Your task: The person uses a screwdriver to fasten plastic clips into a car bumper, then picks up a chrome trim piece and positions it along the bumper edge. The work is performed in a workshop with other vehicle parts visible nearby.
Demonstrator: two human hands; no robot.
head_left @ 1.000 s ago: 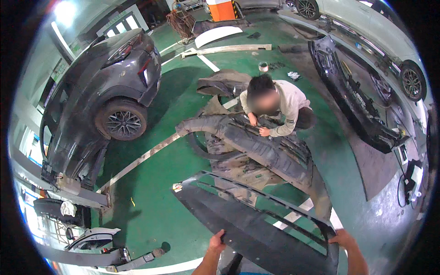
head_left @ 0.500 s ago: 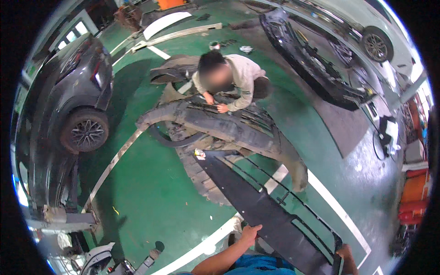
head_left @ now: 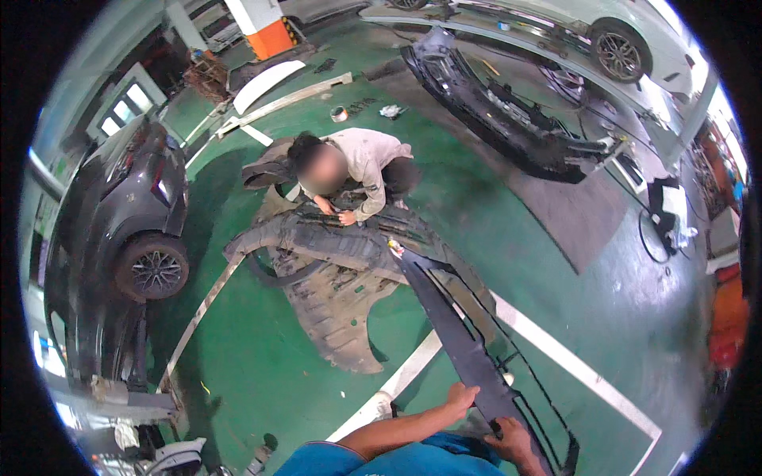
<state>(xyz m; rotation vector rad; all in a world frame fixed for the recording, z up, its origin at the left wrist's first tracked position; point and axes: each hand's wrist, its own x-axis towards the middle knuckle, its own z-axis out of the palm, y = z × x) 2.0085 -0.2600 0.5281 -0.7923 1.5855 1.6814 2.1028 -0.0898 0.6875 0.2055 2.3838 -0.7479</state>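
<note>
A long black plastic car panel with slatted openings along its right side slants across in front of me. My left hand is closed on its left edge. Closer to my body, my right hand grips the same edge, thumb up and fingers partly hidden. A small patch with white and red on it marks the panel's far tip. Beyond that tip a dirty dark bumper lies on the floor, with a grey-brown undertray beneath and in front of it.
A co-worker crouches behind the bumper, both hands on it. At left stands a dark car. Another black bumper lies on a mat at right, near a white car on a lift. White lines cross the green floor.
The panel has swung to point more straight ahead, its far end shifting right. My right hand has moved from the panel's right near end to its left edge, close to my left hand.
</note>
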